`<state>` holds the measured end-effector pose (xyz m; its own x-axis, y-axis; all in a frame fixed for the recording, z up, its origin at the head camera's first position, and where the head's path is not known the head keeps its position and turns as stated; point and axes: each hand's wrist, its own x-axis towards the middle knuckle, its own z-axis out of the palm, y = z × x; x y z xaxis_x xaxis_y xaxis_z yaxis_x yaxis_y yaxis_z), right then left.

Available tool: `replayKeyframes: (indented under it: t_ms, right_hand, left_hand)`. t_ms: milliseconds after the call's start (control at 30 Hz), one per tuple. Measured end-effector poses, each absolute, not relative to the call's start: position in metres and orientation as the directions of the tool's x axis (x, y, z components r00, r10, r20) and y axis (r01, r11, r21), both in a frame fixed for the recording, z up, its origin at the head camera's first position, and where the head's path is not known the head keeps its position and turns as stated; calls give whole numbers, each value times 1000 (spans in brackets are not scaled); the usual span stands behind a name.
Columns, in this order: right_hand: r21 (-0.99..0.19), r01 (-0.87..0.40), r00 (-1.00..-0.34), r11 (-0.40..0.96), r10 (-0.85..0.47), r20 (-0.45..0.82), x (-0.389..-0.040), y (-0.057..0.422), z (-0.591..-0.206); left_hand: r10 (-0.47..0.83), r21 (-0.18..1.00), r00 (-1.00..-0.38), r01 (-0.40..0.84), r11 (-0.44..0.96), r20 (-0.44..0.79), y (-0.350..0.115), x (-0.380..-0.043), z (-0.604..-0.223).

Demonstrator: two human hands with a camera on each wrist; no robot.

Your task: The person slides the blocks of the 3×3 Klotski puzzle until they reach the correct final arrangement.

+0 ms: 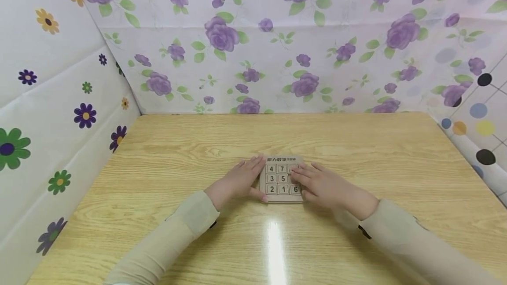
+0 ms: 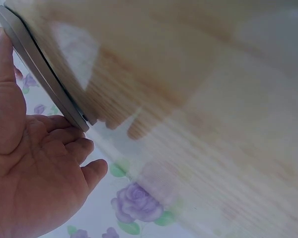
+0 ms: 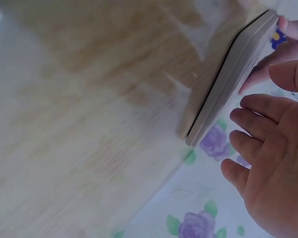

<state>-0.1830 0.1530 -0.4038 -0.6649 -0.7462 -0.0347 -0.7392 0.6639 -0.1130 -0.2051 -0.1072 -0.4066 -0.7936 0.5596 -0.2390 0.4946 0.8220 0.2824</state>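
A pale, square number sliding puzzle [image 1: 283, 198] lies flat on the wooden table, with dark printed characters along its far edge. Its rows read 4, 7 and a partly covered square, then 3, 5 and a covered square, then 2, 1, 6. My left hand [image 1: 242, 180] holds the puzzle's left side, thumb at the near corner and fingers along the far part. The right hand [image 1: 322, 184] reaches over the right column with its fingers extended, fingertips on the upper and middle squares. In the right wrist view its palm [image 3: 283, 168] faces the puzzle's side edge [image 3: 233, 74].
The wooden table [image 1: 190, 140] surrounds the puzzle on all sides. A cloth with purple flowers [image 1: 222, 34] hangs behind the table's far edge. Another flowered cloth [image 1: 51, 100] stands along the left. A bright light reflection [image 1: 276, 250] shows on the near tabletop.
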Motion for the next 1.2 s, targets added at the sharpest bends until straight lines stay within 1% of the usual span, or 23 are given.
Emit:
replayKeyframes:
  t_ms: [200, 367, 833, 1033, 1200]
  right_hand:
    - [-107, -718, -685, 688, -726, -69, -194, 149, -406]
    - [-92, -709, -693, 699, -715, -93, -192, 150, -406]
    - [-90, -717, -683, 692, -722, -108, -171, 147, -398]
    - [-95, -722, -677, 685, -728, -107, -171, 147, -397]
    - [-106, -727, -673, 679, -734, -88, -180, 144, -397]
  left_hand:
    - [556, 274, -797, 494, 825, -236, -107, -204, -406]
    - [559, 271, -793, 498, 824, -241, -106, -203, -407]
    - [555, 269, -794, 494, 827, -249, -107, -207, -408]
    - [555, 271, -795, 494, 826, -244, -107, -206, -407]
    - [554, 277, -795, 490, 827, -248, -107, -205, -407]
